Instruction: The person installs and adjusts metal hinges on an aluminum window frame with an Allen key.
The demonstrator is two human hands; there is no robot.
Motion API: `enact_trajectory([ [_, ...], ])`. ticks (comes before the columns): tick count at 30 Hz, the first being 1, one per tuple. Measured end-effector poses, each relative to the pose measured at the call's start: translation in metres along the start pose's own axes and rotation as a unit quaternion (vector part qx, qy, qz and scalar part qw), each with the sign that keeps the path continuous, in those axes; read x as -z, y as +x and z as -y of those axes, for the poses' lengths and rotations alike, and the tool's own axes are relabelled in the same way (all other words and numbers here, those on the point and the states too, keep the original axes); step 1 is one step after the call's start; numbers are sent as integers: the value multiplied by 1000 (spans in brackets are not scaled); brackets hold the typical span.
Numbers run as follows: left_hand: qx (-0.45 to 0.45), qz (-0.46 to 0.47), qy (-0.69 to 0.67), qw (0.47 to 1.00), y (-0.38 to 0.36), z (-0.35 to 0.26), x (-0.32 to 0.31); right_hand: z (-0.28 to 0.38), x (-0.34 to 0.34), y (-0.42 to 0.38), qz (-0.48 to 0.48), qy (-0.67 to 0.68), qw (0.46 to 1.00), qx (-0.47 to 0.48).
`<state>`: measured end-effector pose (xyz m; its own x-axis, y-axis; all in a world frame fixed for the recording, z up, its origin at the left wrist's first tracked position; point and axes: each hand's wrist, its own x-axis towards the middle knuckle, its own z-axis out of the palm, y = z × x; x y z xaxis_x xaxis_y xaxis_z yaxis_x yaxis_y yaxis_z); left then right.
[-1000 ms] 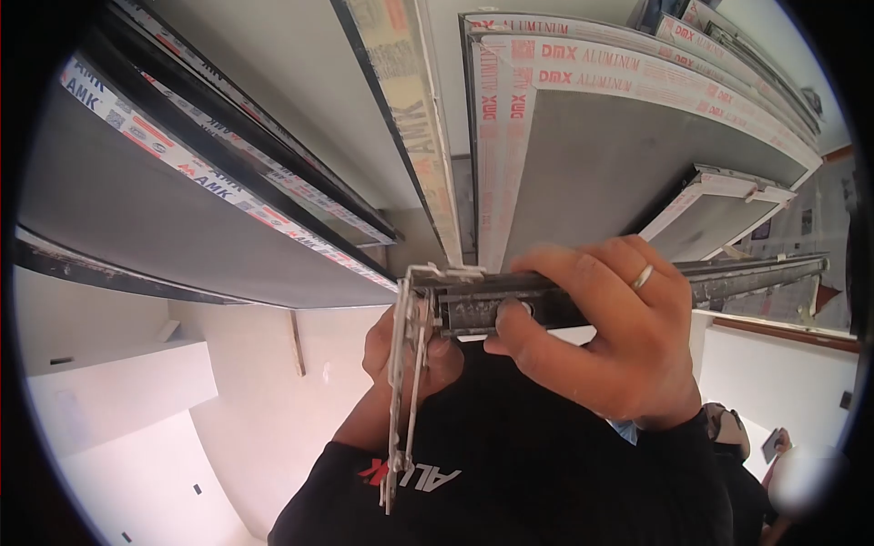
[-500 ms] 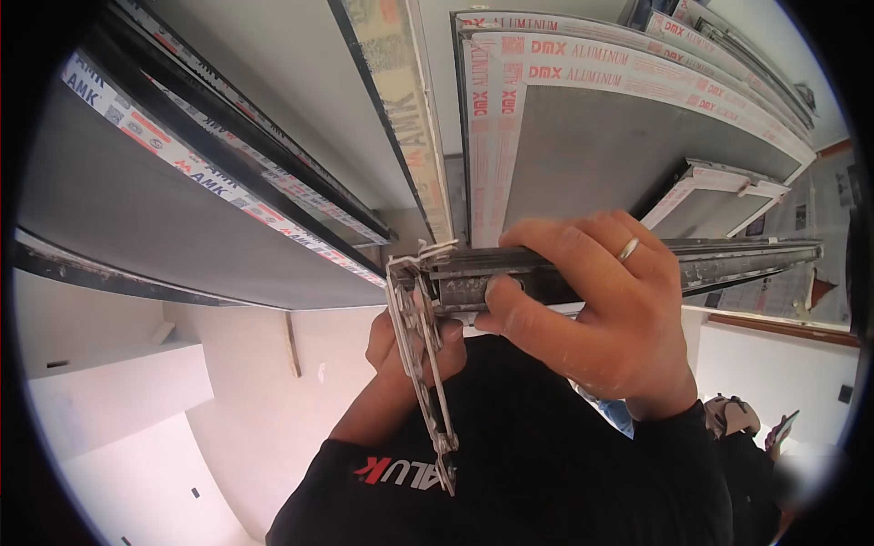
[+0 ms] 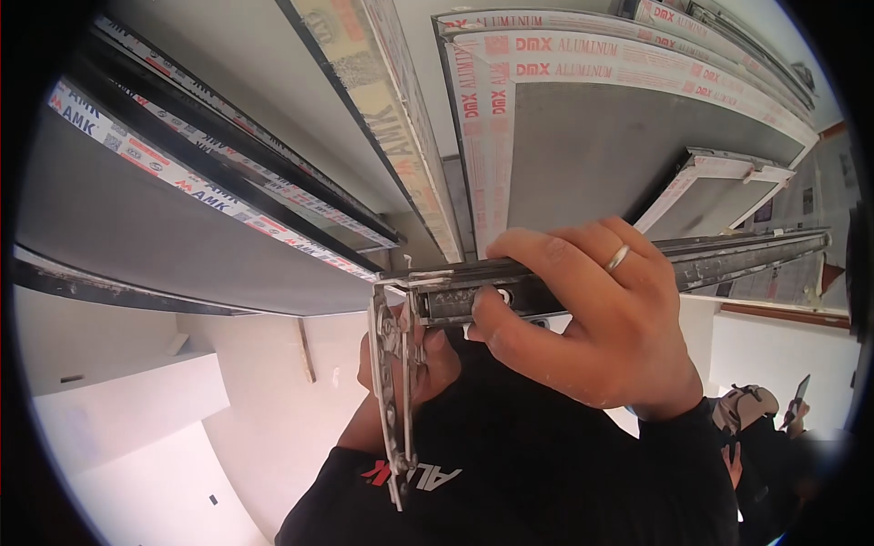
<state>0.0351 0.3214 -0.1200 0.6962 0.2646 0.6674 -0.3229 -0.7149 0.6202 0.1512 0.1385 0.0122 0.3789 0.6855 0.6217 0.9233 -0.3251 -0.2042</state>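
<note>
A long dark metal profile [image 3: 756,259] runs across the middle of the view, scuffed and dusty. My right hand [image 3: 592,318], with a ring on one finger, grips it near its left end, fingers over the top and thumb on the front face. From that end hangs a jointed metal linkage [image 3: 391,391], like a hinge arm. My left hand [image 3: 437,364] is below the profile's end, behind the linkage. Its fingers are closed around something I cannot make out, as the linkage partly covers them.
Framed grey panels with AMK tape [image 3: 191,187] lean at the left. A taped upright bar [image 3: 391,118] stands at the centre back. Panels with DMX ALUMINUM tape [image 3: 583,64] are at the right. Another person [image 3: 765,446] holds a phone-like device [image 3: 798,396] at the lower right.
The linkage has swung left and hangs closer to vertical. The profile's left end has shifted slightly left and down, with both hands still at it. The other person's raised device has moved up.
</note>
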Motion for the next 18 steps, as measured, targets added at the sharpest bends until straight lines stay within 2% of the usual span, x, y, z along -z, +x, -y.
enact_trajectory([
  [3, -31, -21, 38, 999, -2, 0, -2, 0, -1, 0, -1, 8, 1000, 0],
  [7, -118, -80, 80, 987, -1, 4, -10, -1, -1, 1, -1, 5, 1000, 5],
  [11, -155, -113, 153, 969, 32, -28, -2, -1, -1, 3, -2, 1, 1000, 6],
  [14, -187, -44, 249, 949, 33, -35, 6, 0, 0, 4, 4, 3, 1000, 7],
  [16, -85, -29, 139, 986, 29, -35, 5, 0, 0, 3, 6, 1, 1000, 7],
  [18, -107, -37, 155, 981, 26, -30, 3, 0, -1, 3, -1, 1, 1000, 7],
])
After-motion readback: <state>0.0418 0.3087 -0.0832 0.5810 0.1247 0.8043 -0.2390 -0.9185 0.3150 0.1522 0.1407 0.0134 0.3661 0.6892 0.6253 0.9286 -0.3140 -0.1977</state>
